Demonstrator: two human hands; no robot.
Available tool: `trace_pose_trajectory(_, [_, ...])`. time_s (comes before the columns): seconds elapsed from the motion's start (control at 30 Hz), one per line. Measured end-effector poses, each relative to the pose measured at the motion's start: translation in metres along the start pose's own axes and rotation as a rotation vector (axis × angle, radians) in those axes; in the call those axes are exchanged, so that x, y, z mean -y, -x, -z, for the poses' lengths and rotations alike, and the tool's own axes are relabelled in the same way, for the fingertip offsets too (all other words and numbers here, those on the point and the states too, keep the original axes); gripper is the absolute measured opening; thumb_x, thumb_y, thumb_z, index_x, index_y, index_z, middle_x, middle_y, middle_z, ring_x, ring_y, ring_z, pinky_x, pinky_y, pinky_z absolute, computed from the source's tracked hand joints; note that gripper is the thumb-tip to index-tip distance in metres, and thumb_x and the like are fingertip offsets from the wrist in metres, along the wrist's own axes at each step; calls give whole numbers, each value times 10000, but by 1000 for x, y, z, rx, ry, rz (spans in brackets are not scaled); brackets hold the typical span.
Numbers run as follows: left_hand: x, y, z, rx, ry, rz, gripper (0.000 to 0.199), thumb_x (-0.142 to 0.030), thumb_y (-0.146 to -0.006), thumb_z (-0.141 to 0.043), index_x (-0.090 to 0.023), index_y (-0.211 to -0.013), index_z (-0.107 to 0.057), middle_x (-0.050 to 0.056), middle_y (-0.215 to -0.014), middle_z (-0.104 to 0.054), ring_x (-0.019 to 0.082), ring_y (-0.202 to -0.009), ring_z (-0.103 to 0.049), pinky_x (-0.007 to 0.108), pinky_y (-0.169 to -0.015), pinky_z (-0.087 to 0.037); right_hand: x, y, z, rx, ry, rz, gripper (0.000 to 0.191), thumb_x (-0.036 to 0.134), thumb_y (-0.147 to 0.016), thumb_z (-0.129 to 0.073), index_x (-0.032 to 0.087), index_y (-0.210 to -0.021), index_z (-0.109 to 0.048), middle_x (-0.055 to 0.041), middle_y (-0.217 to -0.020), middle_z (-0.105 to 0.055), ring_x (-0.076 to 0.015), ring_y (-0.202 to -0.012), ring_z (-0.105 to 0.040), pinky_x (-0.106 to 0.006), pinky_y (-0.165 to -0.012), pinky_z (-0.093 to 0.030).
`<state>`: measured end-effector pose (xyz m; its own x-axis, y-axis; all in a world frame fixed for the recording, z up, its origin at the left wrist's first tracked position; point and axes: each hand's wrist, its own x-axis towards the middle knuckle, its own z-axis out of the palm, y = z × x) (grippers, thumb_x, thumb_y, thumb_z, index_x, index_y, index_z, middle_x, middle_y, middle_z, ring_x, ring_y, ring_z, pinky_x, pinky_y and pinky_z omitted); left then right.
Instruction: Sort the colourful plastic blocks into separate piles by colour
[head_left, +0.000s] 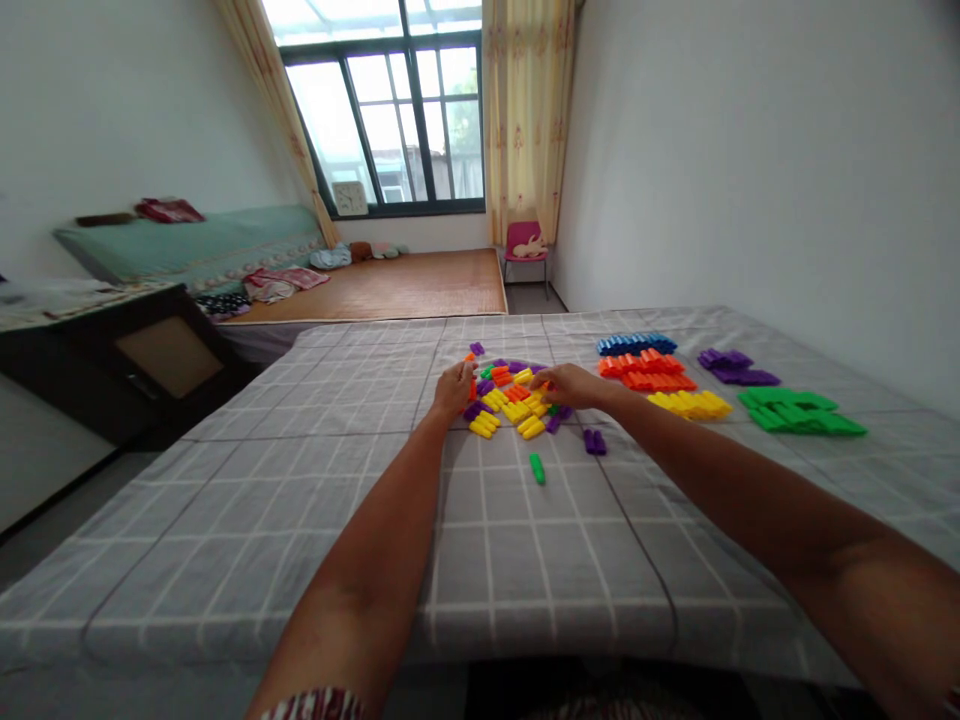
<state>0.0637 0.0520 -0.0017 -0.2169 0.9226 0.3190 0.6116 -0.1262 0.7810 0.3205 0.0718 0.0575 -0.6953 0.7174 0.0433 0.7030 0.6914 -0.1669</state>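
A mixed pile of small plastic clothes pegs (516, 411), in yellow, orange, purple and green, lies on the grey checked cloth. At its left edge, my left hand (452, 388) has its fingers closed by an orange peg (472, 389), seemingly gripping it. My right hand (566, 386) reaches into the pile's right side, fingers curled down among yellow pegs; whatever they pinch is hidden. Closer to me lie a single green peg (537, 468) and a purple pair (595, 442). Another small purple peg (477, 349) rests beyond the left hand.
Right of the pile, pegs lie in colour groups: blue (637, 344), orange (646, 370), yellow (690, 404), purple (738, 366) and green (801, 411). A dark cabinet (161, 365) stands left of the cloth-covered table (300, 520). Behind are a mat-covered bed (420, 283) and a pink chair (523, 238).
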Motion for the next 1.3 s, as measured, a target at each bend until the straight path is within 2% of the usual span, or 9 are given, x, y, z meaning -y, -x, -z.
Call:
trace_pose_trajectory(0.13, [-5, 3, 1, 2, -159, -47, 425, -374, -959, -344, -162, -1029, -706, 74, -902, -735, 172, -764, -648, 268, -694, -458, -3, 0, 0, -140, 5, 1, 374, 82, -790, -550, 175, -1120, -697, -81, -1141, -700, -180, -981, -654, -263, -876, -469])
trace_pose_trajectory(0.37, [-4, 2, 1, 24, -257, -100, 413, -330, -958, -334, -170, -1031, -707, 88, -953, -738, 190, -862, -660, 274, -744, -466, 13, 1, -16, 28, 94, 36, 369, 393, -815, -620, 201, -1118, -701, -120, -1075, -717, -267, -984, -659, -321, -804, -495])
trace_pose_trajectory(0.5, [-1, 0, 1, 30, -260, -126, 425, -348, -953, -326, -169, -1035, -703, 96, -1026, -733, 202, -941, -659, 283, -797, -469, 27, 2, -15, 44, 157, -18, 360, 357, -776, -653, 242, -1115, -695, -88, -1032, -729, -239, -945, -670, -287, -777, -486])
trace_pose_trajectory(0.67, [-3, 1, 5, 57, -321, -131, 457, -374, -947, -308, -171, -1054, -703, 101, -1078, -724, 218, -990, -652, 293, -830, -465, 34, 5, -18, 2, 131, -28, 405, 355, -731, -700, 273, -1127, -677, -98, -1118, -700, -317, -1067, -623, -413, -848, -490])
trace_pose_trajectory(0.9, [-3, 0, 5, 80, -341, -146, 460, -392, -940, -318, -169, -1054, -704, 101, -1034, -728, 217, -943, -654, 282, -790, -459, -23, 35, 14, -230, -593, 91, 479, 186, -755, -670, 180, -1223, -563, -94, -1200, -638, -199, -1107, -597, -367, -964, -469])
trace_pose_trajectory(1.03, [0, -2, 2, 83, -370, -150, 453, -392, -940, -329, -167, -1040, -710, 104, -1018, -725, 224, -940, -645, 297, -815, -459, -53, 66, 28, -127, -1039, -14, 460, 291, -776, -704, 163, -1195, -565, -97, -1172, -640, -187, -1054, -617, -365, -932, -503])
trace_pose_trajectory(1.17, [-6, 2, 4, 20, -388, -188, 378, -355, -925, -390, -182, -1020, -713, 104, -1055, -712, 229, -1012, -623, 327, -896, -460, -44, 80, 9, 10, -1328, -2, 473, 338, -785, -719, 191, -1208, -566, -101, -1230, -624, -187, -1086, -612, -377, -960, -501])
trace_pose_trajectory(1.23, [-18, 6, 3, -57, -361, -289, 315, -354, -904, -457, -203, -1002, -716, 91, -1158, -681, 235, -1136, -569, 356, -997, -423, -33, 78, -2, 28, -1427, 41, 475, 333, -794, -715, 208, -1224, -559, -97, -1257, -615, -187, -1110, -605, -384, -980, -491])
trace_pose_trajectory(1.3, [-35, 10, -2, -29, -252, -393, 301, -382, -899, -489, -210, -995, -716, 75, -1177, -672, 233, -1169, -551, 371, -1041, -402, -24, 70, -7, 7, -1483, 76, 485, 312, -788, -726, 213, -1231, -556, -93, -1267, -612, -181, -1116, -602, -369, -989, -484])
